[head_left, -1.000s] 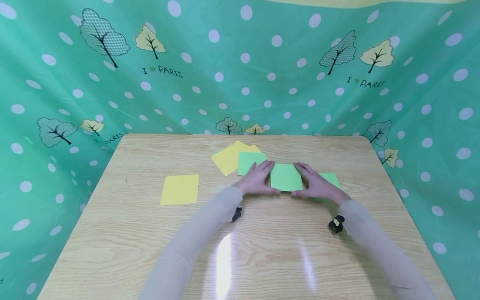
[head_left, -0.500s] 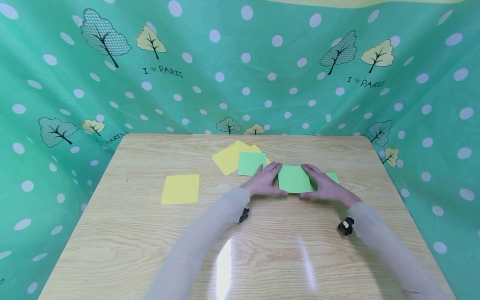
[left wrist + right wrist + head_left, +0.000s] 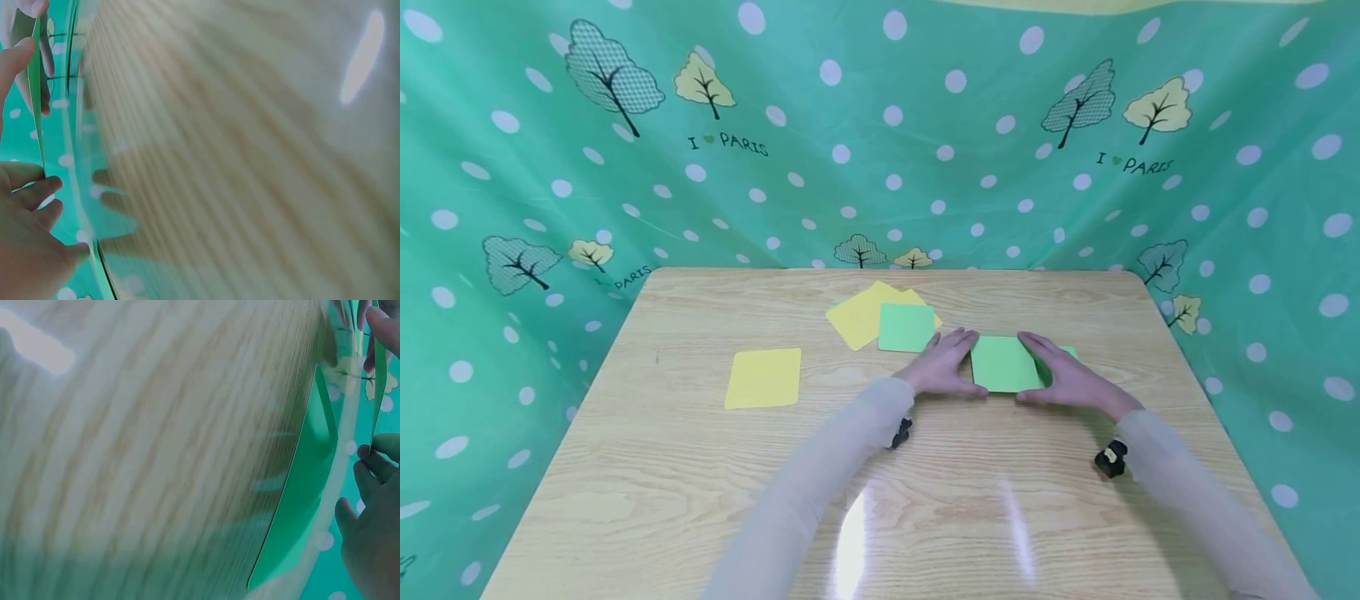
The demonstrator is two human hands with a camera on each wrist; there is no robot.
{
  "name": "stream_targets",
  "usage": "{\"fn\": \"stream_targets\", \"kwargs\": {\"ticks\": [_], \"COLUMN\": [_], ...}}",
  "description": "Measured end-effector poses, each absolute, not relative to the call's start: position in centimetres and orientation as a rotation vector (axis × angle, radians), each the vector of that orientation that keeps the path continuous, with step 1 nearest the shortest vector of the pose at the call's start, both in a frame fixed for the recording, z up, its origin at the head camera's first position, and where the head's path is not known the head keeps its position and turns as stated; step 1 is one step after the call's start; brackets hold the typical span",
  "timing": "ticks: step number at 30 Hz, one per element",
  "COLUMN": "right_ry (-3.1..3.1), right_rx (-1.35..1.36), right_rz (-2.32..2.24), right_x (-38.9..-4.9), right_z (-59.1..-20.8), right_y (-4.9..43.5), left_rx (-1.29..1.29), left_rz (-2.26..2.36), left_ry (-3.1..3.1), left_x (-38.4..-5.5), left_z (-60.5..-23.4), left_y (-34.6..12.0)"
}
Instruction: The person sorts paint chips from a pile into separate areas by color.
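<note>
A square green card (image 3: 1006, 364) spans the space between my two hands in the head view. My left hand (image 3: 942, 368) holds its left edge and my right hand (image 3: 1069, 380) holds its right edge, thumbs at the near corners and fingers at the far ones. Seen edge-on in the left wrist view, the card (image 3: 35, 87) is raised above the table. A second green card (image 3: 300, 494) lies on the table below my right hand, and in the head view it is mostly hidden by that hand.
Behind my left hand, a green card (image 3: 907, 327) overlaps several yellow cards (image 3: 857, 317). One yellow card (image 3: 763, 378) lies apart at the left on the wooden table (image 3: 655, 483). A dotted green curtain (image 3: 887, 133) hangs around the back and sides.
Both hands have carried the green card to the right and slightly toward me, now partly over the right-hand green card. The other cards have stayed in place.
</note>
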State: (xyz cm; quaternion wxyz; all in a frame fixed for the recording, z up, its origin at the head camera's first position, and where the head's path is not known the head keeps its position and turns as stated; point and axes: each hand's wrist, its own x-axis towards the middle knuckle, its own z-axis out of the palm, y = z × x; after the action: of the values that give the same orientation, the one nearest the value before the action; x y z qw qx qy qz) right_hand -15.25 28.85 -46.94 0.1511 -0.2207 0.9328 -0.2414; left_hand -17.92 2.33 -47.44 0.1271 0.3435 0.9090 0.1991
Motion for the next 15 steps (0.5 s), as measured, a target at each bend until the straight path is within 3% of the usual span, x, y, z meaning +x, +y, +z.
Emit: {"fn": "stream_targets", "kwargs": {"ticks": [15], "right_ry": [2.666], "right_rx": [-0.623], "right_rz": [-0.725], "right_x": [-15.2], "right_z": [-47.1], "right_y": [30.8], "left_rx": [1.004], "left_rz": [0.501], "left_ry": [2.660], "left_x": [-17.9], "left_z": [-47.5], "left_y": [5.0]}}
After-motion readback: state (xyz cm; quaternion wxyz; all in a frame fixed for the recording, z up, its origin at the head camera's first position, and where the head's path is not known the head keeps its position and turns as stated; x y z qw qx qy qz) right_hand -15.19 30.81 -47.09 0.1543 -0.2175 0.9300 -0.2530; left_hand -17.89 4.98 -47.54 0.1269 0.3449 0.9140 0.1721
